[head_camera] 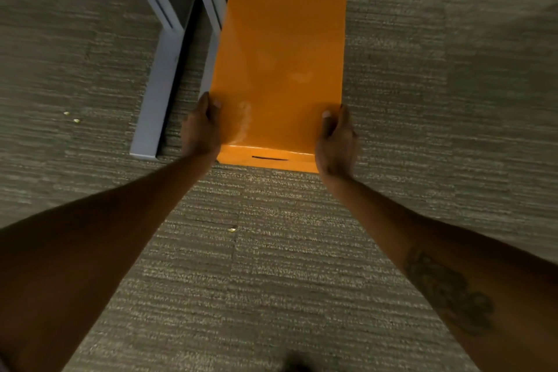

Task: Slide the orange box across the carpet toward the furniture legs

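Orange box (279, 64) lies flat, long axis pointing away beside grey furniture legs (157, 76), both hands' fingers (327, 118) clasping its near corners.

Orange box (279, 70): flat, rectangular, glossy top with faint smudges, lying flat on the grey carpet (271, 266), long axis running near-to-far. Near end face has a thin dark slot. Both near corners are gripped, one hand per side edge. Left long edge sits right beside the pale grey furniture legs (157, 91), partly overlapping the closer leg's foot; can't tell if touching. Far end reaches level with the leg uprights.
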`<state>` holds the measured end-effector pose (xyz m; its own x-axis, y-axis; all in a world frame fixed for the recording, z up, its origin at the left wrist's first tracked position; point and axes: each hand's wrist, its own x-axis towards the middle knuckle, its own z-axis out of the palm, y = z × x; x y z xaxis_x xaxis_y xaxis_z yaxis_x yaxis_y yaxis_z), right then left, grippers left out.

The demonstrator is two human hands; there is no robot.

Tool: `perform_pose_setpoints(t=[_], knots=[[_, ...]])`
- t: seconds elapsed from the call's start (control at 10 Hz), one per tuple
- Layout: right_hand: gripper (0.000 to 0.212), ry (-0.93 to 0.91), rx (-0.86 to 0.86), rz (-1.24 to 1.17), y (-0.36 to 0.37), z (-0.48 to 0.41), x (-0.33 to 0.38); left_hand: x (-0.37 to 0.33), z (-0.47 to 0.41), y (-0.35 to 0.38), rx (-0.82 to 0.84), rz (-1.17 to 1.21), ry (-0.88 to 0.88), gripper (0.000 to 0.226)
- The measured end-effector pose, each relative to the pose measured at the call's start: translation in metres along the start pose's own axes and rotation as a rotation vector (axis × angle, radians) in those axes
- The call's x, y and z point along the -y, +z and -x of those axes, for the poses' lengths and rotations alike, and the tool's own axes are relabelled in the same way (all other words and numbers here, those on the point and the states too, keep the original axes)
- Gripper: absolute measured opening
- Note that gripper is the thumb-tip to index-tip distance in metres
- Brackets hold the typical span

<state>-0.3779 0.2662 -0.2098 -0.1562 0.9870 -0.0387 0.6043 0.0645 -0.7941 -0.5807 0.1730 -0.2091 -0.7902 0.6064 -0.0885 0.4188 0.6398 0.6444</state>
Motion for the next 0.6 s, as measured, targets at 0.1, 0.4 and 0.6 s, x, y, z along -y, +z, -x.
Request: perform_pose_setpoints(t=[0.1, 0.4, 0.6], knots=[[0.038, 0.002, 0.021, -0.005, 0.002, 0.000, 0.000, -0.003, 0.001, 0.001, -0.011, -0.050, 0.000, 0.041], [0.057, 0.061, 0.181, 0.064, -0.009, -0.004, 0.002, -0.018, 0.022, 0.002, -0.042, -0.263, 0.189, 0.054], [0.060, -0.054, 0.261, 0.204, -0.051, 0.010, -0.018, -0.040, 0.078, 0.011, 0.008, -0.286, 0.351, 0.054]])
